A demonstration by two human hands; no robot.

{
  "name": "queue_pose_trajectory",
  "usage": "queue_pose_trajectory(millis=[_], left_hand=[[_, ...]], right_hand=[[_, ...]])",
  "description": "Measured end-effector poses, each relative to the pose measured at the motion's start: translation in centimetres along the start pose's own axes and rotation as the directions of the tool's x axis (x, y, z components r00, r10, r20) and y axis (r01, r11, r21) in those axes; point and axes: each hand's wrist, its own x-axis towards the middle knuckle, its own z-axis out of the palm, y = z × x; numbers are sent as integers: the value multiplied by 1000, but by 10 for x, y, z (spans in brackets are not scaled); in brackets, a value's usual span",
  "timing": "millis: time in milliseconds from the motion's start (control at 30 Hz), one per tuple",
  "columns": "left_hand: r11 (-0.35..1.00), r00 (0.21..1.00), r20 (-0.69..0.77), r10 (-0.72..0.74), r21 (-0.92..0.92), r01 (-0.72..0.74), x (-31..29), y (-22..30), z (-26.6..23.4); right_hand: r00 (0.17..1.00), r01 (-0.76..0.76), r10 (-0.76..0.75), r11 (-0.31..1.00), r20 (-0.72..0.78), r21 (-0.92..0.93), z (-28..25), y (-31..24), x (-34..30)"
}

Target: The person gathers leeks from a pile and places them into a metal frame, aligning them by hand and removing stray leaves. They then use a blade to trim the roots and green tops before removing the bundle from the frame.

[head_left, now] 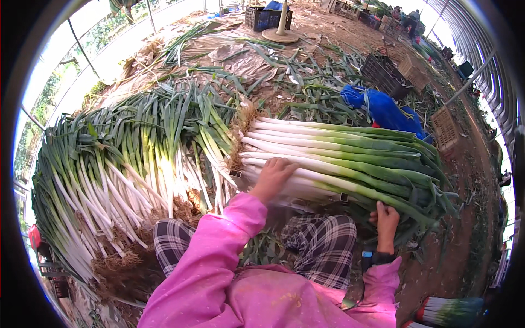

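A thick pile of leeks (pixel 328 143) lies crosswise before me, roots to the left and green leaves to the right. My left hand (pixel 275 176) is closed over the white shank of a leek on the pile's near side. Farther right, my right hand (pixel 386 215) has its fingers curled at the green part along the same near edge, closed on a leek; its fingertips are partly hidden. Dark square bar ends (pixel 344 197) poke out under the pile. To my left spreads a wide heap of loose leeks (pixel 112 186), their roots toward me.
Beyond the pile are a blue net bundle (pixel 385 108), a black crate (pixel 386 75) and scattered leek leaves (pixel 317 82). A tan crate (pixel 444 129) stands to the right. Bundled leeks (pixel 451 311) lie at the lower right. Farther off are a stand with a round base (pixel 280 35) and people.
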Motion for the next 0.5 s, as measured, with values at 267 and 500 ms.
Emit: queue_pose_trajectory(millis=[267,500], left_hand=[[987,988,51,-148,76,144,-11,-12,-4],[987,991,-2,-136,90,135,-2,-13,-15]], right_hand=[[497,561,-853,172,163,-809,45,-42,2],[486,638,-798,44,358,-769,45,-45,41]])
